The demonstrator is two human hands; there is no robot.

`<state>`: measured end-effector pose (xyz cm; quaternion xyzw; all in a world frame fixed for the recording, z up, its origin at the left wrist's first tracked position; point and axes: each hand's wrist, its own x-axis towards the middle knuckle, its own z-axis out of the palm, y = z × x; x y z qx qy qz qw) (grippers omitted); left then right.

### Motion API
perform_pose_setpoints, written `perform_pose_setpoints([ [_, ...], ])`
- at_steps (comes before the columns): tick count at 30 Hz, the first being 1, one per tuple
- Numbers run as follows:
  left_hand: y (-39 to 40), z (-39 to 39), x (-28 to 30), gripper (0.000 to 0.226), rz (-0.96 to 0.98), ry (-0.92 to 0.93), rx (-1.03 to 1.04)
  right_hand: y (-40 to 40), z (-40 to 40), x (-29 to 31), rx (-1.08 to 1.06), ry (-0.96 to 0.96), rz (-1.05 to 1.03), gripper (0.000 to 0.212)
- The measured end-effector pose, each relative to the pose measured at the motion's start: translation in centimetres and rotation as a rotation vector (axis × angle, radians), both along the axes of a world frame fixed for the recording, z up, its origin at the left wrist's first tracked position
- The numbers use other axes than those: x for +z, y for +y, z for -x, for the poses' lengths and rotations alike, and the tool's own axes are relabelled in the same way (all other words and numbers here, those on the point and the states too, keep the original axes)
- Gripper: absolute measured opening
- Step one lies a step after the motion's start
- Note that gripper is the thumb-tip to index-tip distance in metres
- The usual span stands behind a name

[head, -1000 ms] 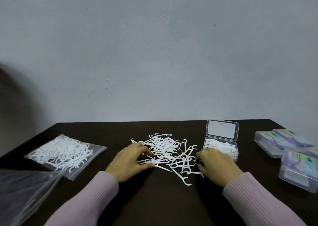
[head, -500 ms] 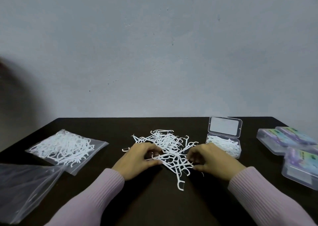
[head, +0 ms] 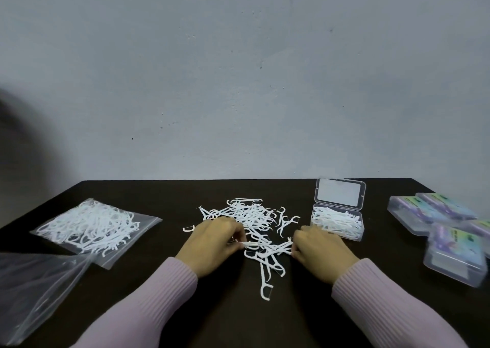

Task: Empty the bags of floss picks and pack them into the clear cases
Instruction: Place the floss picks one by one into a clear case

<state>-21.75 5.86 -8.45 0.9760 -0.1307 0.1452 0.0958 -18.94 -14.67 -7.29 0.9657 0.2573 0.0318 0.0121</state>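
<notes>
Both hands rest low on the tabletop [head: 164, 194], knuckles up: the left hand [head: 212, 243] pinches the near end of a small bunch of floss picks [head: 267, 247] between thumb and fingertips, and the right hand [head: 319, 253] closes on the other end of that same bunch, so the picks bridge the gap between them. The tabletop is dark and stands against a pale grey wall [head: 238, 82]. At the near left edge lies an empty clear bag [head: 39, 286], flat and crumpled. Beyond it sits a full bag [head: 92, 224] packed with white picks. To the far right a stack of closed cases [head: 445, 228] with coloured labels lies at loose angles, blurred. Just beyond the right hand stands an open clear case [head: 338, 216], its lid tilted up at the back and its base partly filled with picks. In the middle, behind and between the hands, spreads the loose pile of picks [head: 249, 212], with a few strays trailing toward the near edge.
</notes>
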Motion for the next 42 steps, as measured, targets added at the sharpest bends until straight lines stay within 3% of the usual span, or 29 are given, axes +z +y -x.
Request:
perform_pose_setpoints([
  [5,0.3,0.0,0.3,0.014,-0.017,-0.043,-0.012,-1.0,-0.1,0.1,-0.016,-0.068,0.092,0.024],
  [14,1.0,-0.2,2.3,0.011,-0.036,-0.109,0.046,-5.8,-2.9,2.6,-0.008,0.049,-0.243,0.004],
  [24,-3.8,-3.3,3.1,0.007,0.326,-0.042,-0.02,-9.2,-4.6,2.4,-0.192,-0.101,-0.473,0.009],
  [33,-9.9,-8.2,2.3,0.002,0.507,-0.009,-0.132,-9.5,-6.2,1.2,-0.143,-0.028,-0.669,0.011],
  [37,-11.9,-9.4,1.7,0.008,0.449,-0.008,-0.169,-10.8,-6.5,1.7,-0.17,-0.01,-0.729,0.018],
  [42,-12.9,-10.3,1.3,0.013,0.379,-0.03,-0.168,-11.2,-6.3,1.6,-0.176,0.04,-0.608,0.02],
])
